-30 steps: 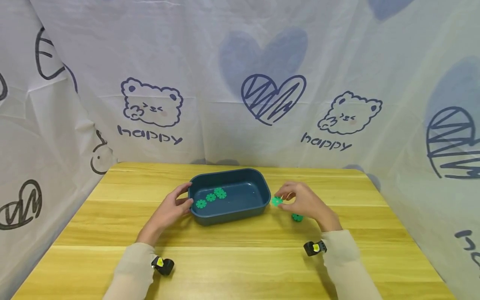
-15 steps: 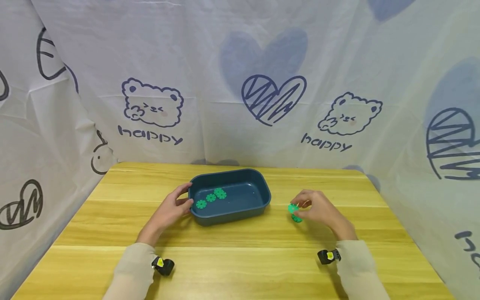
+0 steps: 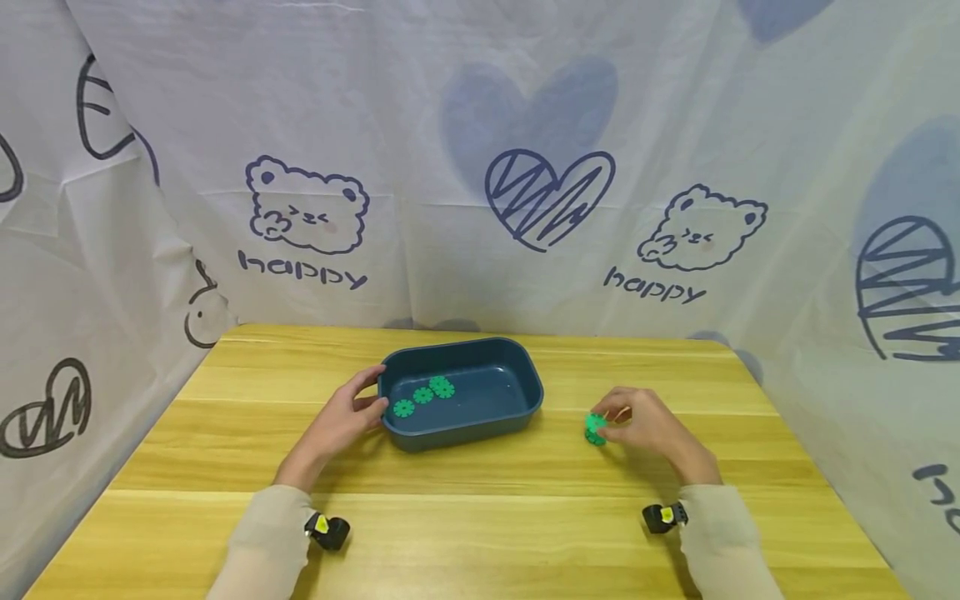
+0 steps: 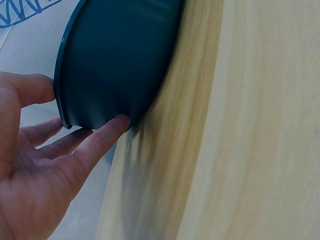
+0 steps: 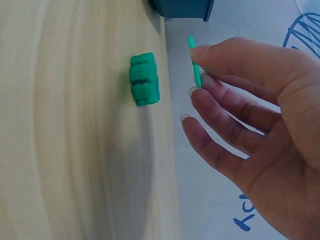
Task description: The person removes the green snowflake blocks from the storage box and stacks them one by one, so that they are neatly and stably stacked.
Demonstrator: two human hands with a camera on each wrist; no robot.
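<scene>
A dark blue rectangular bin (image 3: 480,429) sits near the middle of the table. My left hand (image 3: 349,417) holds its left end, fingers and thumb spread over the rim and outer wall, as the left wrist view shows. Several green notched discs (image 3: 403,408) lie inside, toward that end. To the right of the bin, my right hand (image 3: 641,423) pinches one thin green notched disc (image 5: 195,65) between thumb and fingers. Close by it on the table is a short stack of green discs (image 5: 144,80), which the held disc partly covers in the head view.
The wooden table (image 3: 465,517) ends at a white patterned cloth (image 3: 435,250) hung behind it and along both sides. Black wrist cameras (image 3: 328,531) are strapped at both sleeves.
My right hand has moved right and nearer, from beside the bin's right end to over the disc stack, still pinching the disc. The left hand and bin stay put.
</scene>
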